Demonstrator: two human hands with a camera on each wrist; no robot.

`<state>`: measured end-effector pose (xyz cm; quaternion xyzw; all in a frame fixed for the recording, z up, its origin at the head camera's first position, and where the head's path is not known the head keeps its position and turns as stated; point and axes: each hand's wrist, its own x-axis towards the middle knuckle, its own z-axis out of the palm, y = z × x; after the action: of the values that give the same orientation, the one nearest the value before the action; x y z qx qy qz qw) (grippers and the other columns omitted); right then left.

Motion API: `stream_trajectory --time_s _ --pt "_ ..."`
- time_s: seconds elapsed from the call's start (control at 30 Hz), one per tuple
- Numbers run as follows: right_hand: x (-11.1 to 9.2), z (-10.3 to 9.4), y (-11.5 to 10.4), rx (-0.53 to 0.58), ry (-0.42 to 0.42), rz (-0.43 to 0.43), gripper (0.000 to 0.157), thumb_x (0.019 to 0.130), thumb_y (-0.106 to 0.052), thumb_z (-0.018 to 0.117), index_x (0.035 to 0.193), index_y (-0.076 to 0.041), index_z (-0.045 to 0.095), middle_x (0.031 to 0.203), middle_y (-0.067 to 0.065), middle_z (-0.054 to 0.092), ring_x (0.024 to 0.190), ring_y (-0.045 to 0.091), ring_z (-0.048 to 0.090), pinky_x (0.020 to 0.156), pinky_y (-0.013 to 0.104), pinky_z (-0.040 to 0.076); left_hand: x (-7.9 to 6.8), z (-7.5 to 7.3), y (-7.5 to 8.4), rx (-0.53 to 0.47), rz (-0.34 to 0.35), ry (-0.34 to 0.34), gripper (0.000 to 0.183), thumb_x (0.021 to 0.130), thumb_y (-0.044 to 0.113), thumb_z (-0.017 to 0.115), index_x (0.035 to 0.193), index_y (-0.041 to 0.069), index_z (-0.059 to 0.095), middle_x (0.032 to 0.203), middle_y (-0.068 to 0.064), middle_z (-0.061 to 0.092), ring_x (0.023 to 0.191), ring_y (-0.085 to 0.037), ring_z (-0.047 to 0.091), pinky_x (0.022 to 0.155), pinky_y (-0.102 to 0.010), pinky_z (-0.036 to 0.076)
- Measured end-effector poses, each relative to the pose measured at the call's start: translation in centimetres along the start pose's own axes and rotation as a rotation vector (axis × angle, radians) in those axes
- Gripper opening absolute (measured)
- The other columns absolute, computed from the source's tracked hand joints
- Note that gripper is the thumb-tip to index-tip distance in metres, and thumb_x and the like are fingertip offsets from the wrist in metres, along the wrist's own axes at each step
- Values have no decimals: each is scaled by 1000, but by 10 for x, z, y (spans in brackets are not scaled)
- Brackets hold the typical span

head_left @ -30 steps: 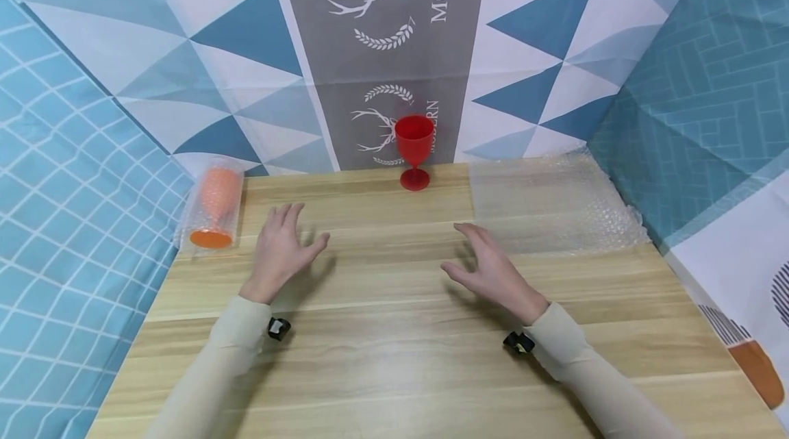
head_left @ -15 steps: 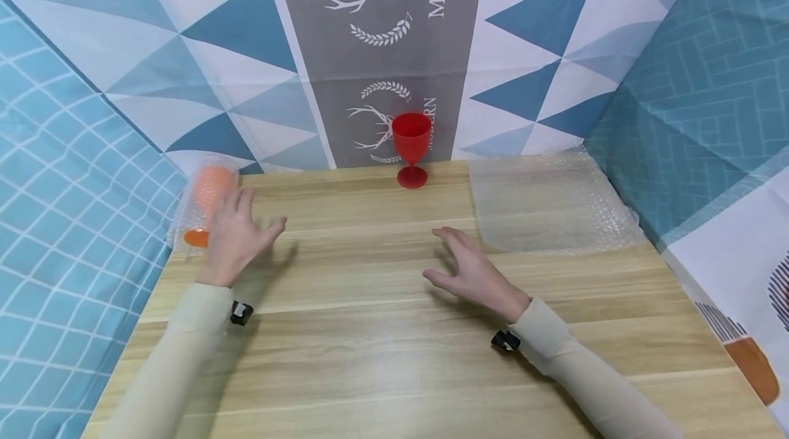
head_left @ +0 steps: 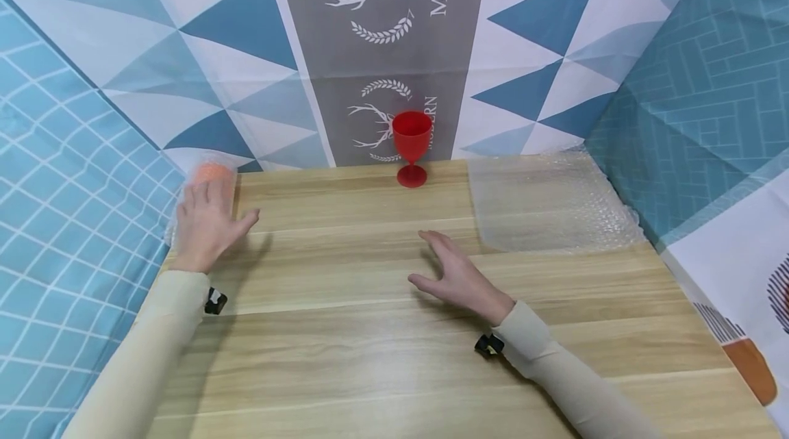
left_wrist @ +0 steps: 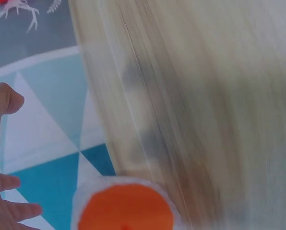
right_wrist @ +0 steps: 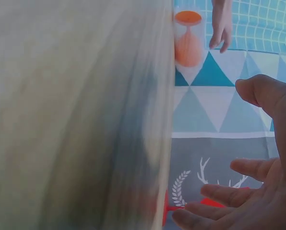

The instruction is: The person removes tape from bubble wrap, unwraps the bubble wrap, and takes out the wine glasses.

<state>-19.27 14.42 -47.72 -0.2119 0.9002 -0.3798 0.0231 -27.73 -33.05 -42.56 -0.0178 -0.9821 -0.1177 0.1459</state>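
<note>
At the far left corner, an orange goblet lies wrapped in bubble wrap. My left hand hovers over it with fingers spread, hiding most of it in the head view. In the left wrist view the goblet's round orange base shows below the hand, apart from the fingers. A red goblet stands upright at the table's back edge. My right hand is held above the middle of the table, fingers extended and thumb apart, holding nothing.
A flat sheet of bubble wrap lies at the back right of the wooden table. Patterned cloth walls border the table at the back and on both sides.
My left hand has moved left, from beside the wrapped orange goblet to over it. My right hand has drifted slightly left. Both goblets and the bubble wrap sheet stay in place.
</note>
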Motion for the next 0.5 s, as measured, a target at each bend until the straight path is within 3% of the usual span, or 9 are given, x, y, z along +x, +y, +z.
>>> stream_trajectory --time_s 0.23,0.5 --pt "0 8 1 13 -18 5 88 91 -53 73 160 -14 35 164 18 35 151 37 34 117 62 38 3 2 -17 -1 -61 -30 103 91 61 63 157 -7 23 153 -43 28 143 -67 16 105 -87 16" --pt "0 12 1 11 -29 6 88 91 -53 72 160 -13 35 164 19 35 151 38 34 117 62 38 3 5 -31 -49 -137 -65 106 92 63 60 160 -4 13 156 -45 18 145 -67 11 107 -86 11"
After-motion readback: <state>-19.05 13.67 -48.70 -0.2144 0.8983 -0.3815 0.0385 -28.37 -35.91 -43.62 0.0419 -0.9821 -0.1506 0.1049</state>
